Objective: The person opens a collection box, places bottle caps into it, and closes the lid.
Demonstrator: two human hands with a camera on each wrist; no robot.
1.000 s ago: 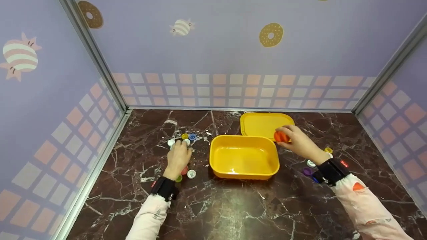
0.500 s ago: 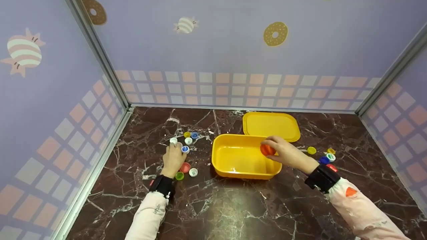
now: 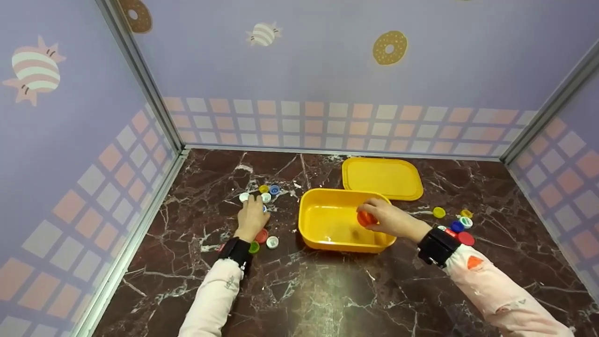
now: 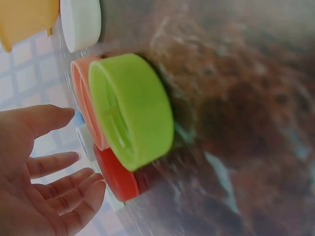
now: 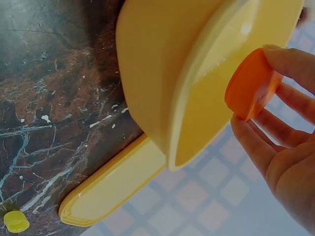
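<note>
Orange cap (image 3: 365, 219) | pinched in right grip (image 3: 393, 220) | over yellow box (image 3: 325, 222)

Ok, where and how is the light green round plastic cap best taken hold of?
Probably pinch the light green round plastic cap by its outer wall, left and right, coming from above and the near side. It lies open face up with a broad upright wall, and the salmon-pink round plastic cap sits close on its far side, likely leaving little finger room there.

back wall (image 3: 318, 61): lilac, printed doughnut (image 3: 390, 48), pink-and-white check band (image 3: 327, 125) | left corner strip (image 3: 140, 70): grey | surface (image 3: 398, 290): dark, veined, glossy
</note>
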